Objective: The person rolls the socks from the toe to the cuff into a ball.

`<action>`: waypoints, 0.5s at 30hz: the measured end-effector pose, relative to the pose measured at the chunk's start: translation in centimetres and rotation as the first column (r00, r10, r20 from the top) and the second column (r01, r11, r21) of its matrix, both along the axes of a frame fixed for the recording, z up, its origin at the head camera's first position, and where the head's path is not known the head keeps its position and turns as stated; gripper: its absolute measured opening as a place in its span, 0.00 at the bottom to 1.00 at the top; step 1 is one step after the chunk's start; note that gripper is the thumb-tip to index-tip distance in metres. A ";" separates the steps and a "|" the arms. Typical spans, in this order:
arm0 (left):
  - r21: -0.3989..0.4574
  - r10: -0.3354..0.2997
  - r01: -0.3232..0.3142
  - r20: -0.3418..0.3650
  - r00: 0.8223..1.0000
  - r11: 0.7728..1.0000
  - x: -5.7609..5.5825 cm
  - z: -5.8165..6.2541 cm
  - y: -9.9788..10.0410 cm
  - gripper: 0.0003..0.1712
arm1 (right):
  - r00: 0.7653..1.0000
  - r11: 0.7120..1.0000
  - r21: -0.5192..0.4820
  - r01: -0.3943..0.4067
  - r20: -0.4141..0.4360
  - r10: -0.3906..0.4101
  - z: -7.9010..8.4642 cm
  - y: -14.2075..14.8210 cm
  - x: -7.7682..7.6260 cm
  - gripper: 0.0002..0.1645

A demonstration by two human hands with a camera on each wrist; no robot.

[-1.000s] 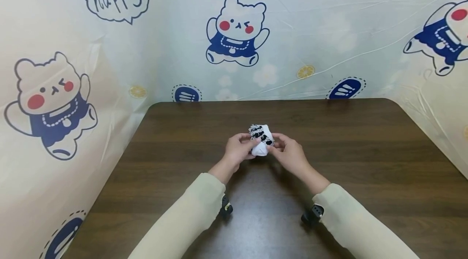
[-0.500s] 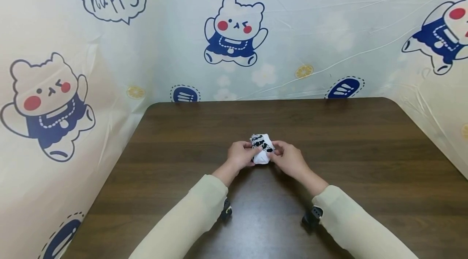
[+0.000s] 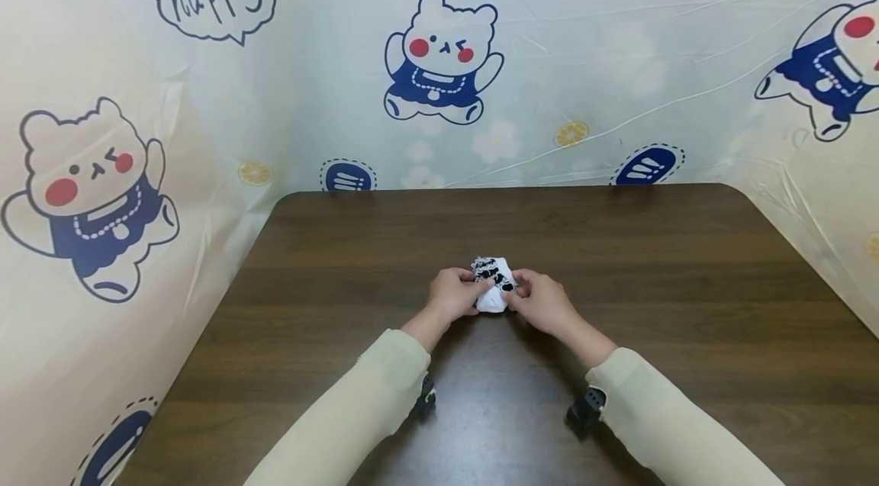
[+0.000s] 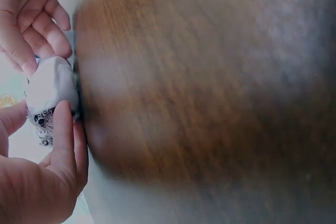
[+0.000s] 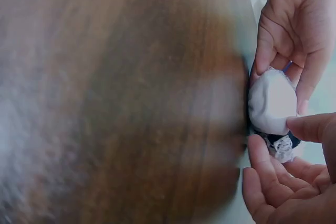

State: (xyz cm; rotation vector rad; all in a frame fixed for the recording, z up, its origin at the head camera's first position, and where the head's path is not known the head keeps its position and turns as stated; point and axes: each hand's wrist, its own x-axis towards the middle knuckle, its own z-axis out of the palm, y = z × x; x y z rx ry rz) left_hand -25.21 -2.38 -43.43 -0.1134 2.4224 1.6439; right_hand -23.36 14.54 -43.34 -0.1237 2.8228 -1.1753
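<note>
A small wad of white cloth with black patches and frayed-looking loops, like a rolled-up sock (image 3: 491, 301), sits between both hands near the middle of the table. My left hand (image 3: 451, 292) pinches its left side, thumb on the near face. On the other side, my right hand (image 3: 545, 303) holds it between thumb and fingers. The left wrist view shows the smooth white side of the sock (image 4: 51, 85) toward the camera, its looped black-and-white end lower down. In the right wrist view, the sock's (image 5: 273, 100) underside against the table is hidden.
The dark brown wooden table (image 3: 309, 303) has rounded far corners. Behind and at both sides hangs a pale printed curtain (image 3: 536, 89) with cartoon bears. A black wrist device (image 3: 587, 410) shows below the right sleeve (image 3: 673, 410).
Both hands have brought the sock down and slightly nearer to the body, mostly in the first half second. Their grip looks the same.
</note>
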 end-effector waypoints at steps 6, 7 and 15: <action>-0.065 0.000 0.000 -0.012 1.000 0.998 -0.7 1.3 -1.0 0.29 | 0.998 0.997 0.059 -0.053 0.038 0.051 1.4 0.5 -0.3 0.34; -0.099 -0.002 -0.001 -0.026 1.000 0.995 -0.8 1.6 -1.3 0.29 | 0.998 0.996 0.073 -0.058 0.038 0.056 1.7 0.6 -0.3 0.35; -0.428 -0.068 -0.030 -0.212 0.975 0.903 -1.9 3.9 -3.3 0.37 | 0.999 0.982 0.182 -0.043 -0.008 0.046 3.9 1.5 -0.9 0.37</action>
